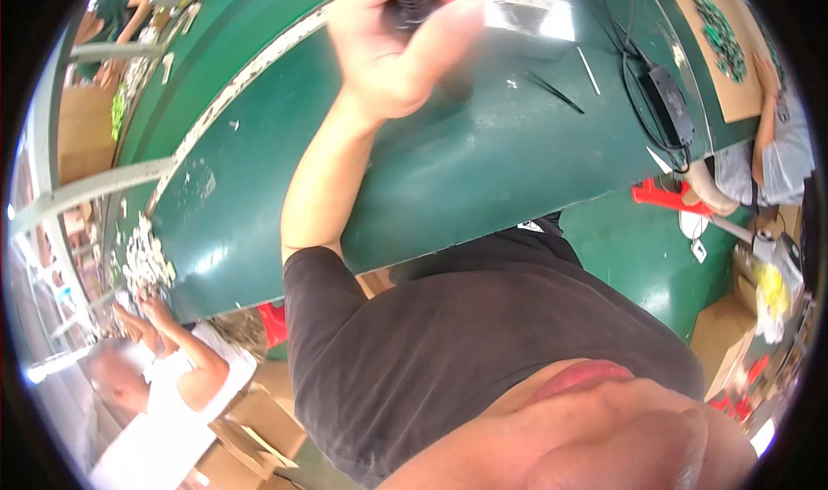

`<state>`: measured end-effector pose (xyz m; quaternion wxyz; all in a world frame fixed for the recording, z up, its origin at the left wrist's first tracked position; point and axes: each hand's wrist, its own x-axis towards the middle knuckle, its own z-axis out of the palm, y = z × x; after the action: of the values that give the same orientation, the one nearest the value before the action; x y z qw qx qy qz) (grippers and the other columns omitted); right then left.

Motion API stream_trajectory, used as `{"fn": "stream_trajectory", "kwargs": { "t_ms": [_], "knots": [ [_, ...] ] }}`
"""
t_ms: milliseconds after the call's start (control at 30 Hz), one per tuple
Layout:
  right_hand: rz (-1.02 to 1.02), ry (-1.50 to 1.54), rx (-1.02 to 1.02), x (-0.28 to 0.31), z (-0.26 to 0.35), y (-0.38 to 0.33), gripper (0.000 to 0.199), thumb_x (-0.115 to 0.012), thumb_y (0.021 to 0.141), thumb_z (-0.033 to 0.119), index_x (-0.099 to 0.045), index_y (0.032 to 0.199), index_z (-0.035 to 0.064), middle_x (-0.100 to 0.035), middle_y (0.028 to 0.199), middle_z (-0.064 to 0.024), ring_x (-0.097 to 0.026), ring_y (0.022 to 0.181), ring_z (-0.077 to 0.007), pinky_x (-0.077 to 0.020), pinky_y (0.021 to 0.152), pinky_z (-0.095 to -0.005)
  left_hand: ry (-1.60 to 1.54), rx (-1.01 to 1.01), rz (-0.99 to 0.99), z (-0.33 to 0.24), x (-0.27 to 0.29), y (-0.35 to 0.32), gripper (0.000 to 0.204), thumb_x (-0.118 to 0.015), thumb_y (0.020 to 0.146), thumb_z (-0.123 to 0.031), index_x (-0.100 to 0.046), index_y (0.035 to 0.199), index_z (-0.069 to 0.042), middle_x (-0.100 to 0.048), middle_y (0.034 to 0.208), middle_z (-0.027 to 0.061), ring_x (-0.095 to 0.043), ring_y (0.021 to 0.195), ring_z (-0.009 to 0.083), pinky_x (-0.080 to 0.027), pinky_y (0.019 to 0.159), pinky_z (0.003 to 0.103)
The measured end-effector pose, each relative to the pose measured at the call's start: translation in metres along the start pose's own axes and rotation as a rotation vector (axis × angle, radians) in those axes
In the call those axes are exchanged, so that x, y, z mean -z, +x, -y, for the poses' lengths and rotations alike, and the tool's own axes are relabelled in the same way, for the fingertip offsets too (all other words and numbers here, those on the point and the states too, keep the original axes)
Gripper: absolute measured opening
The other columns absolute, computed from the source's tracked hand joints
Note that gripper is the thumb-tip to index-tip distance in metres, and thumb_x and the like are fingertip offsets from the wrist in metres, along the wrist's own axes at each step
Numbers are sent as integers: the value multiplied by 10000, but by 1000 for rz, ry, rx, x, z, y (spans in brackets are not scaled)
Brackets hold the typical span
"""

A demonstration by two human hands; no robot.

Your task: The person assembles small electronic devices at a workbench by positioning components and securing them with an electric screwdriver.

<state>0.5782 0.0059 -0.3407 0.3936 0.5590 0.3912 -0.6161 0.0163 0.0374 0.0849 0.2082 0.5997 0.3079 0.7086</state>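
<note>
Use the green surface (431, 175), stretching across the middle of the view, as steady ground to work over. Hold the left hand (392, 67) firm there, thumb and fingers wrapped in a narrow grip; cannot tell about the right hand, out of view. Leave the black adapter (666, 103) well aside, to avoid a likely snag. Find the black ribbed thing (410, 2) within that left grip, at the upper rim; probably best held straight, pressed lightly. Avoid brushing the thin black strips (559, 93) to its right.
</note>
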Motion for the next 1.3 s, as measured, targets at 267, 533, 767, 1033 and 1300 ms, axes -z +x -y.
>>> {"fn": "stream_trajectory", "kwargs": {
  "t_ms": [267, 533, 767, 1033, 1300],
  "knots": [
    [93, -288, -27, 22, 41, 8, 404, -615, 983, 308, -633, 1258, 13, -681, 1245, -181, -724, 1024, -309, -653, 795, -458, 180, 57, -158, -18, -25, -3, 109, -697, 928, -50, -595, 928, -10, -630, 841, 57, -534, 699, 98, -425, 637, 242],
    [180, -586, -40, 31, 114, -66, 425, -612, 995, 344, -638, 1262, 13, -681, 1263, -177, -723, 1039, -308, -656, 803, -461, 402, -9, -53, -11, -19, -4, 131, -713, 951, -105, -599, 938, -40, -597, 796, -15, -495, 665, 42, -398, 607, 217],
    [121, -373, 831, -3, 207, -331, 248, -647, 972, 186, -641, 1129, -6, -739, 1062, -148, -736, 870, -202, -604, 753, -359, 87, 59, -97, -4, -19, -4, 237, -756, 929, -85, -578, 1081, -52, -574, 800, -36, -514, 691, 18, -412, 614, 191],
    [-726, -272, 1991, -94, 376, -345, 642, -854, 831, 182, -543, 1355, -20, -609, 1314, -139, -599, 1221, -249, -507, 1010, -408, 257, -81, 331, -36, -12, 6, 287, -798, 891, -204, -654, 1061, -23, -671, 885, 67, -610, 773, 104, -483, 675, 262],
    [87, -71, 2069, -84, 450, -319, 481, -660, 924, -19, -438, 1349, 14, -658, 849, -120, -658, 759, -206, -539, 695, -321, 544, 336, 95, 8, 93, 25, 347, -737, 952, -258, -701, 1181, 0, -743, 993, 104, -701, 934, 178, -564, 853, 323]
  ]
}}
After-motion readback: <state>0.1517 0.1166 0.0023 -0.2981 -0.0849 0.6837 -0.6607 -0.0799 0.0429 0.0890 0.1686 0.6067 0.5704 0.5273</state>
